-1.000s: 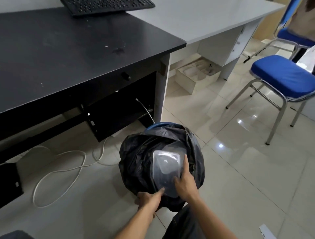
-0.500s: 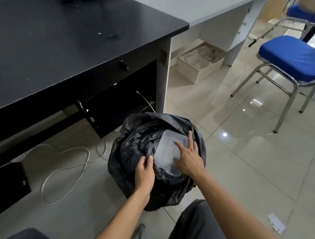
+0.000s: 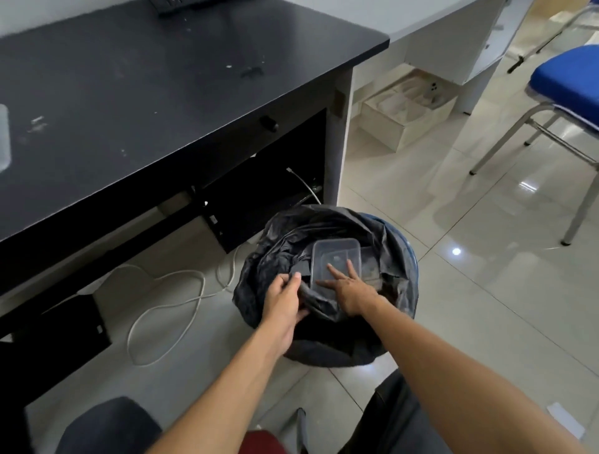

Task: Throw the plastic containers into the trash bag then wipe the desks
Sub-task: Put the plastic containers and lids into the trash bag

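Container: your clear plastic container (image 3: 335,259) lies flat in the mouth of the trash bag (image 3: 285,246), toward its near rim.
Right: your right hand (image 3: 351,290) presses it, fingers straight and spread.
Left: your left hand (image 3: 283,303) pinches the bag's near rim.
Handling: probably light, thin and slick; hold it by the stiffer rim.

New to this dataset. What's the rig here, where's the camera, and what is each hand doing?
No robot here: a person's two bare hands, filmed by one wide-angle camera worn on the head, looking down. The left hand grips the edge of the black trash bag on the floor. The right hand presses straight fingers on a clear plastic container lying in the bag's mouth. Beside them stands a black desk with pale specks on top; a keyboard shows at its far edge.
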